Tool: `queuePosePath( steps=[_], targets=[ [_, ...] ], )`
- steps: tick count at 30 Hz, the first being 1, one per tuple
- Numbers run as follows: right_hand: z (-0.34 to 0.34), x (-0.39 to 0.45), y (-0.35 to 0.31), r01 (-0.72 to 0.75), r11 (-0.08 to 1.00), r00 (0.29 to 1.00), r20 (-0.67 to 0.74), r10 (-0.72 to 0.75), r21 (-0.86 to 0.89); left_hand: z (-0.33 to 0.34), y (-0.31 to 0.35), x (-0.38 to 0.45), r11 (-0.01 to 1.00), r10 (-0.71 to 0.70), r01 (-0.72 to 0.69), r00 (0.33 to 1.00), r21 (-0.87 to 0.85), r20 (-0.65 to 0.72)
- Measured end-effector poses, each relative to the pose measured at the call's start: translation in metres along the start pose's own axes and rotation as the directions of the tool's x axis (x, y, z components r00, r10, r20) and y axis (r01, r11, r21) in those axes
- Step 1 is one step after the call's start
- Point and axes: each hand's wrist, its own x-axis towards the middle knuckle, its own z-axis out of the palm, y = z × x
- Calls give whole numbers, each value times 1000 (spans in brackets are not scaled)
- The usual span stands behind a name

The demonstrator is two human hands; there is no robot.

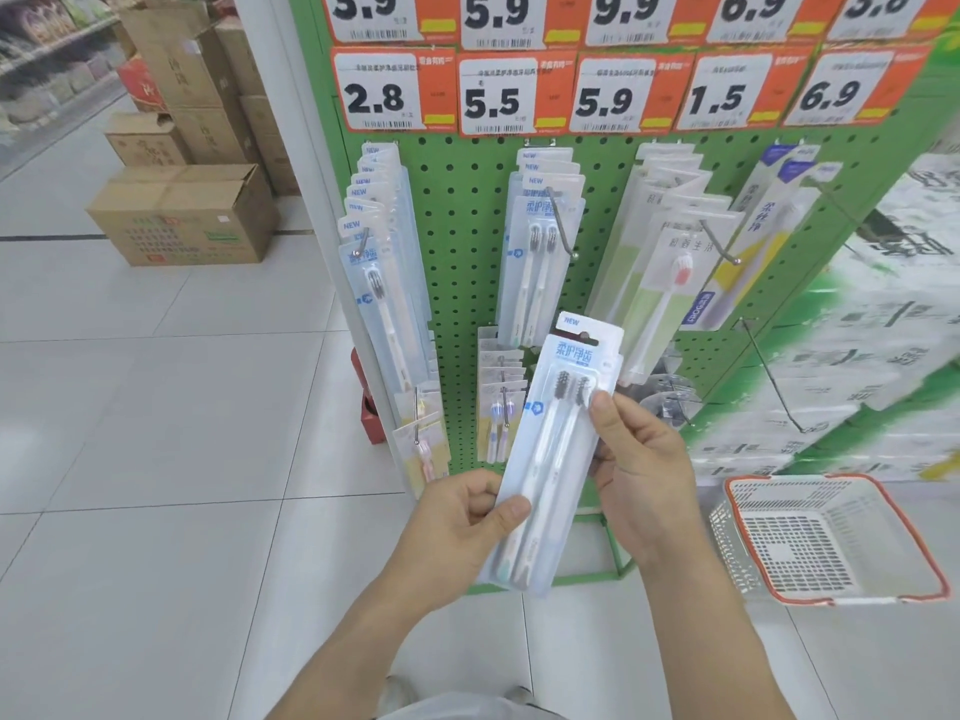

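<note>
I hold a clear blister pack of two white toothbrushes [553,449] tilted in front of a green pegboard rack [462,241]. My left hand [462,522] pinches the pack's lower left edge, thumb on the front. My right hand [644,470] grips its upper right edge, thumb near the bristle heads. Matching twin packs [540,241] hang on a hook above. Single-brush packs [379,262] hang to the left, and pale green packs [670,262] hang to the right.
A white plastic basket with a red rim [914,553] sits on the tiled floor at the right, nothing visible inside. Price tags [493,96] line the top of the rack. Cardboard boxes [187,215] are stacked at the back left. Wrapped bulk goods [857,356] stand right of the rack.
</note>
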Motion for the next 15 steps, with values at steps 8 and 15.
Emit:
queuePosePath(
  steps=[8, 15],
  targets=[
    [0, -2, -24, 116, 976, 990, 99, -99, -185, 9, 0, 5, 994, 105, -104, 994, 24, -39],
    [15, 8, -52, 287, 941, 949, 187, -254, -180, 16, 24, 22, 983, 185, -186, 982, -4, -40]
  ],
)
